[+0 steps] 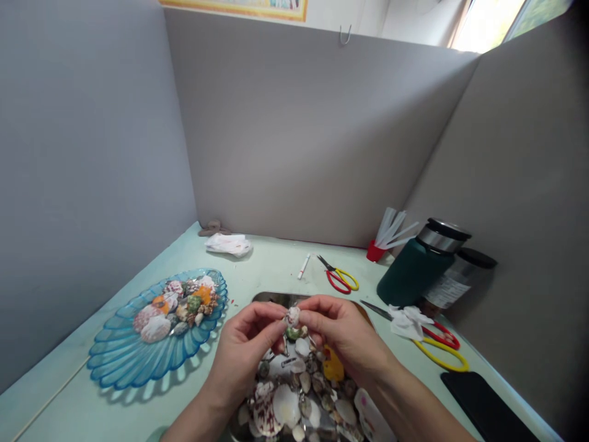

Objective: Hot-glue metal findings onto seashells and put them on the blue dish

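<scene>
Between the fingertips of my left hand (254, 336) and my right hand (339, 325) is a small whitish, brown-flecked seashell (292, 316). Both hands are closed in a pinch, thumbs and index fingers on its sides. Just beneath it, a greenish shell (294, 333) shows, partly hidden by the fingers. Below lies a metal tray (280, 297) full of loose seashells, among them a white one (286, 405) and a striped one (265, 417). A yellow piece (333, 363) lies by my right wrist. My hands and forearms cover parts of the tray.
At left stands a blue scalloped plate (138, 356) bearing several shells. Behind the tray lie small scissors (338, 274), a white stick (304, 267) and a plastic bag (229, 245). At right are a red cup (375, 252), green bottle (416, 270), jar (453, 288), larger scissors (444, 353) and phone (485, 405).
</scene>
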A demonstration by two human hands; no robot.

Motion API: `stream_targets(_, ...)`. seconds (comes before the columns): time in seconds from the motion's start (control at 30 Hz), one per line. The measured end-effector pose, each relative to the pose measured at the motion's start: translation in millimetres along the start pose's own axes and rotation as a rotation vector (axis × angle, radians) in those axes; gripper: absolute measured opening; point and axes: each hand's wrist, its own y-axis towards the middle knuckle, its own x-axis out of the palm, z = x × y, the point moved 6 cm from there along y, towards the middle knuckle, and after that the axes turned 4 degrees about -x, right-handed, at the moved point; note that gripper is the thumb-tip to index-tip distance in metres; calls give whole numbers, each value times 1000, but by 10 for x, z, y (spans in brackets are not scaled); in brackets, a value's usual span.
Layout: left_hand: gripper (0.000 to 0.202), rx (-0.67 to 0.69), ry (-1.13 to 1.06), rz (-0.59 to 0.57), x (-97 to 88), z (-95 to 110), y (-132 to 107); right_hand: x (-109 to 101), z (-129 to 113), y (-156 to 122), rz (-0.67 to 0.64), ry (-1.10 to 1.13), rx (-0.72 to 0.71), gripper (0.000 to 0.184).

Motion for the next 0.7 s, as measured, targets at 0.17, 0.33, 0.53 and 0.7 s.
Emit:
stream_targets(0.17, 17, 0, -23, 0, 24, 16, -25, 4, -34, -5, 21, -57, -18, 16)
stream_targets(0.33, 23, 7, -9, -6, 29, 21, -35, 8, -132, -27, 53, -290, -161, 10)
stream_targets(0.53, 23, -51, 56, 28, -12, -39, -2, 17, -151, -49, 60, -420, -221, 11)
stream_targets(0.7, 19, -38, 140, 59, -15, -21, -2, 19, -183, -60, 66, -465, -255, 11)
